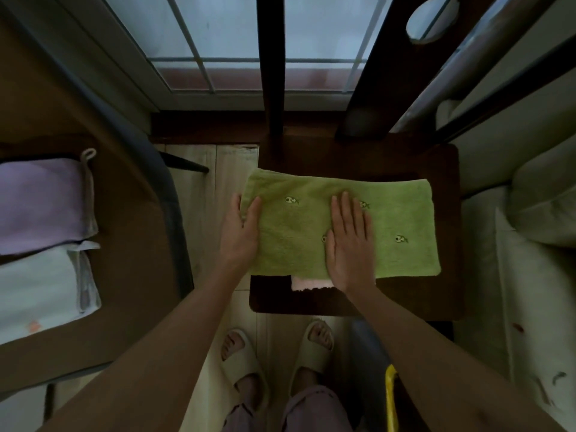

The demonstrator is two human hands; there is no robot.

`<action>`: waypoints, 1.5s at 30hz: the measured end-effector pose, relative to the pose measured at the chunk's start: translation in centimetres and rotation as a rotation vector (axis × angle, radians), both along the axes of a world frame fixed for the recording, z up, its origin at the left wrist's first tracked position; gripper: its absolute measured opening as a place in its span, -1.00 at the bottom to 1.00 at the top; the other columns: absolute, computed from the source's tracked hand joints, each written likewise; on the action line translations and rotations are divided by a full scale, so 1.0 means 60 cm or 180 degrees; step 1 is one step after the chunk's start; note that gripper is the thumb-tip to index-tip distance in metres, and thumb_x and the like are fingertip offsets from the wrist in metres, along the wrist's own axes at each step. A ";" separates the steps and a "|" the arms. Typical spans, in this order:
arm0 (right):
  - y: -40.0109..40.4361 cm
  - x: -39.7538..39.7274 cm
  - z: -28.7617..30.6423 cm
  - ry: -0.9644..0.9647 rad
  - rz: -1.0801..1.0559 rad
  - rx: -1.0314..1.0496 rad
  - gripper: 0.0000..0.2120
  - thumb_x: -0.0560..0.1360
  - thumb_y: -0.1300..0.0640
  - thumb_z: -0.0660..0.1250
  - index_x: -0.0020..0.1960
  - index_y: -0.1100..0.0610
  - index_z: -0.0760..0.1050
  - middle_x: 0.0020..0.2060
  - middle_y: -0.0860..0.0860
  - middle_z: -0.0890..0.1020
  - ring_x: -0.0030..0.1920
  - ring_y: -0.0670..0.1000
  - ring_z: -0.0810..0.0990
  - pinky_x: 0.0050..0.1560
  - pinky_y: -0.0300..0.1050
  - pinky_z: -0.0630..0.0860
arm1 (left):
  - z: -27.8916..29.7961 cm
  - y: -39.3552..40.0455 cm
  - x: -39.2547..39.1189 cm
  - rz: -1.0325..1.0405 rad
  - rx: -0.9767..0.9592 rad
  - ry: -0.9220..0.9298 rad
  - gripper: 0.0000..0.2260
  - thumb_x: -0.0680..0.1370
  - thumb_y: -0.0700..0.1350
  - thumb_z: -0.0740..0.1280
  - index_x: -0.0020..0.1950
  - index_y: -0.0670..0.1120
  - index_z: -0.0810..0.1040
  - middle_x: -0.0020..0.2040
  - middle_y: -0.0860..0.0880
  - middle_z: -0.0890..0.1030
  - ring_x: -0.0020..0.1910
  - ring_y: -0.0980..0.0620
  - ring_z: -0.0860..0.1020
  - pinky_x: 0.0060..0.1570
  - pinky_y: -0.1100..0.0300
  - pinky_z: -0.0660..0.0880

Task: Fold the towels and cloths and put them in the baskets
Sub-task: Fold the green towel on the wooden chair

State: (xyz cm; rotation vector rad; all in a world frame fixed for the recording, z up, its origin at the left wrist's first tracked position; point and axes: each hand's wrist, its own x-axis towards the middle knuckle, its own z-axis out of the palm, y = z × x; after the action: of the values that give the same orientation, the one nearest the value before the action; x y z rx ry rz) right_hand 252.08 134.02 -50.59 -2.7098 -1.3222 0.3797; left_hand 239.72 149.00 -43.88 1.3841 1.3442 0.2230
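— Where the green towel (343, 222) lies, what carries it?
— A dark wooden tabletop (436, 294); the towel is spread flat across it, its left end hanging just past the edge. A pink cloth (307, 283) shows from under its near edge.
— State of each hand?
— Right hand (349, 244): fingers straight, palm pressed flat on the towel's middle. Left hand (240, 229): grips the towel's left end, thumb on top, fingers underneath and out of sight.
— Surroundings?
— A lilac towel (40, 204) and a white towel (34, 288), both folded, lie side by side in a brown basket (131, 244) well to the left. Pale slippers (243, 366) stand on the floor below.
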 end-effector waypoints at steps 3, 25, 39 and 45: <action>0.006 -0.002 -0.005 -0.0100 0.0056 -0.0208 -0.45 0.62 -0.04 -0.16 0.57 0.06 -0.12 0.56 0.06 -0.06 0.55 0.08 -0.11 0.52 0.14 -0.02 | 0.011 -0.003 0.006 0.0023 -0.0034 -0.0181 -0.69 0.60 0.15 0.16 0.25 0.02 0.41 0.13 0.05 0.54 0.09 0.08 0.55 0.06 0.05 0.52; -0.115 0.243 0.159 0.3760 -0.2839 0.0948 -0.59 0.55 -0.22 0.19 0.17 0.07 0.50 -0.02 0.00 0.62 -0.05 -0.03 0.61 -0.13 -0.12 0.52 | 0.061 -0.223 0.244 -0.1371 -0.0262 -0.0575 -0.78 0.67 -0.11 0.07 0.16 -0.06 0.49 0.05 -0.03 0.59 -0.01 0.03 0.57 -0.08 0.22 0.50; -0.078 0.218 0.079 0.0438 -0.1323 0.0513 -0.79 0.62 0.17 0.11 0.22 0.15 0.37 0.04 0.00 0.52 0.04 0.00 0.47 0.16 -0.07 0.35 | -0.021 -0.119 0.223 -0.1897 0.0925 0.0191 -0.49 0.63 -0.04 0.16 0.55 -0.08 0.10 0.53 -0.04 0.15 0.49 0.01 0.14 0.47 -0.04 0.14; -0.062 0.219 0.048 0.0456 -0.1815 0.0389 -0.66 0.62 -0.03 0.08 0.29 0.15 0.29 0.21 0.08 0.46 0.19 0.06 0.43 0.20 -0.01 0.34 | -0.018 -0.058 0.224 -0.1904 -0.0362 -0.0114 -0.51 0.60 -0.13 0.25 0.51 -0.02 0.20 0.36 0.06 0.30 0.30 0.10 0.33 0.23 0.18 0.35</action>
State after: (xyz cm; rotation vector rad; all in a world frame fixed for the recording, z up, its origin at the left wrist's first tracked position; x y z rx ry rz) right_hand 265.22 130.28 -47.69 -2.7326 -0.4801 0.4025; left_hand 253.14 145.51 -44.98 1.6075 0.8478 -0.2248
